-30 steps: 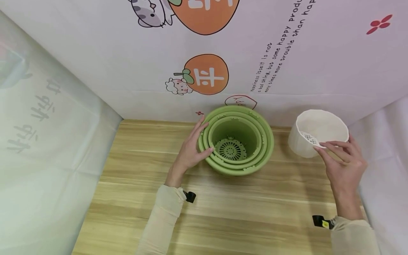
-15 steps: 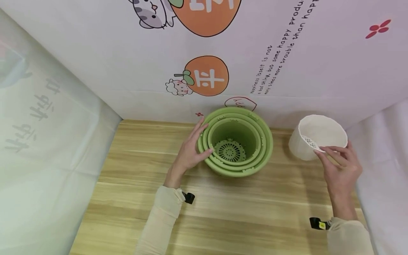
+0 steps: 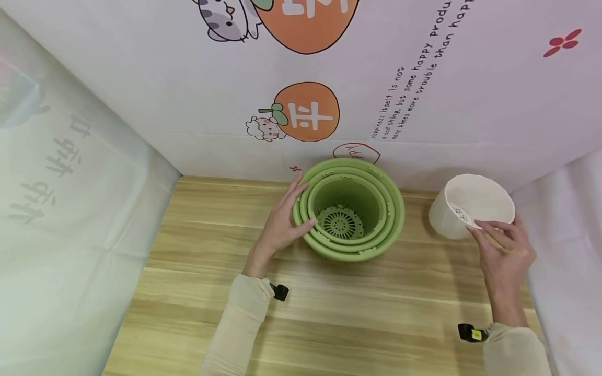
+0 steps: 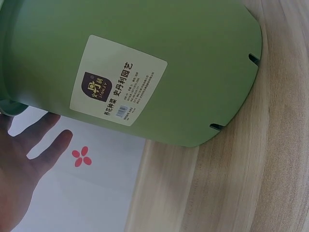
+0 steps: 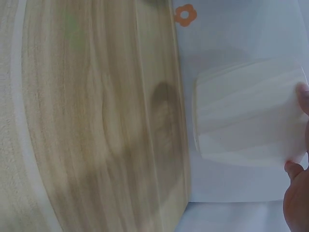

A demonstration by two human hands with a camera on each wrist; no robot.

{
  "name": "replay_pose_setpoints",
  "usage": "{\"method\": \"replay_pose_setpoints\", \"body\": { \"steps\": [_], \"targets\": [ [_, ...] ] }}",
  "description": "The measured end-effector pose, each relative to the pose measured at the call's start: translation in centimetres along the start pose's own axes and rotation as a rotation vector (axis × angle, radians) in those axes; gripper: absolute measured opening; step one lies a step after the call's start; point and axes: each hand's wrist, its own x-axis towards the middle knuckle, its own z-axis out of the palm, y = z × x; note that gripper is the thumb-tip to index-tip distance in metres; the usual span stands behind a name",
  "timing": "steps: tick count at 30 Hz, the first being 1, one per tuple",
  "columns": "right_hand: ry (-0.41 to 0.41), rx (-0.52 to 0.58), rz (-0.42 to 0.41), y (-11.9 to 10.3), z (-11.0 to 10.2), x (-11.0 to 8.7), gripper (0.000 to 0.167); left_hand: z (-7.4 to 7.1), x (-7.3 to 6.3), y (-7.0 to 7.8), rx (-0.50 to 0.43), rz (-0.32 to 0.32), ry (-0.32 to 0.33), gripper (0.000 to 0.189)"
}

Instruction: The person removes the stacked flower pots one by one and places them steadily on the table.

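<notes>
Several green flowerpots [image 3: 396, 216] stand nested, the innermost with a slotted base. My left hand [image 3: 280, 224] rests at their left rim, thumb and fingertips over the edge, fingers fairly straight. Seen from the left wrist, the outer pot's side [image 4: 193, 63] bears a white label [image 4: 118, 79], with two extended fingers [image 4: 55, 147] near the rim. To the right, my right hand [image 3: 508, 253] pinches the near rim of a white flowerpot [image 3: 451, 219], which tilts and has a perforated base. In the right wrist view, the white pot [image 5: 246, 116] shows from the side, fingertips at its rim.
The wooden tabletop [image 3: 367, 318] ends at a white printed backdrop [image 3: 211, 104] just behind the pots. Pale sheets hang at the left side [image 3: 84, 209] and right side [image 3: 564, 230]. The green and white pots stand apart with bare wood between them.
My right hand has brought the white flowerpot slightly lower in the head view, toward me. The left hand and the green pots stay in place.
</notes>
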Motion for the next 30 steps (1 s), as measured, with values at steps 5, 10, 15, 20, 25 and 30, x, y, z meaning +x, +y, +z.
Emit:
{"method": "replay_pose_setpoints", "body": {
  "steps": [5, 10, 15, 20, 25, 30],
  "targets": [
    [-0.003, 0.0, 0.003, 1.3, -0.2, -0.2, 0.017, 0.1, 0.1, 0.0, -0.011, -0.004, 0.002, 0.087],
    [-0.05, 0.0, 0.016, 2.5, -0.5, -0.4, 0.016, 0.1, 0.1, 0.1, -0.014, -0.007, 0.0, 0.087],
    [-0.084, -0.001, 0.008, 3.0, -0.6, -0.8, 0.017, 0.1, 0.0, -0.1, -0.016, -0.006, -0.002, 0.087],
    [-0.098, -0.019, -0.03, 3.2, -0.6, -1.0, 0.017, 0.1, -0.1, -0.1, -0.007, -0.021, -0.009, 0.087],
    [-0.085, -0.023, -0.002, 3.4, -0.6, -1.2, 0.018, 0.1, 0.0, 0.0, 0.002, -0.022, -0.014, 0.087],
    [-0.061, -0.032, 0.002, 3.6, -0.4, -1.4, 0.021, 0.1, 0.0, 0.1, 0.0, -0.025, -0.017, 0.087]
  ]
}}
